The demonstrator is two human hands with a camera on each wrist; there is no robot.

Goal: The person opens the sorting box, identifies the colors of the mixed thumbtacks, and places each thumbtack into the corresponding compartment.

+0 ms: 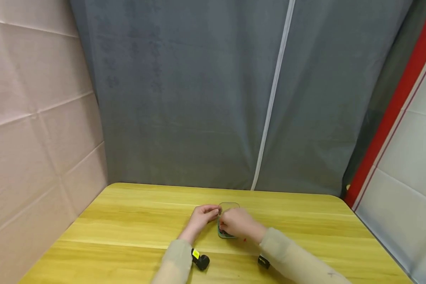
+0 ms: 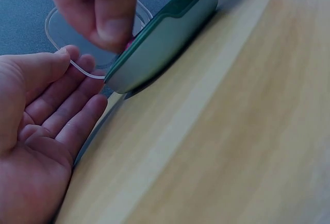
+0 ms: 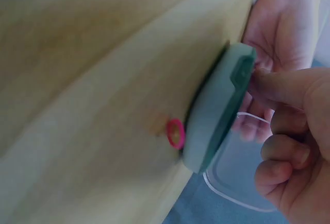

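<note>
1. We see a teal-green rounded plastic lid (image 2: pixel 160 41) on the yellow wooden surface (image 1: pixel 127 221), mid-table, beside a clear plastic container (image 3: pixel 242 175).
2. Right hand (image 1: pixel 236 223): grip pinches the lid's edge.
3. Left hand (image 2: pixel 36 131): grip relaxed, palm up, holding nothing, just beside the lid.
4. Small pink ring (image 3: pixel 175 133), touching the lid.

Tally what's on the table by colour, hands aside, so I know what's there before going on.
Green: 1, the lid touched by the right hand
Clear: 1, the plastic container beside the left hand
Pink: 1, the small ring on the wooden table
Total: 3
</note>
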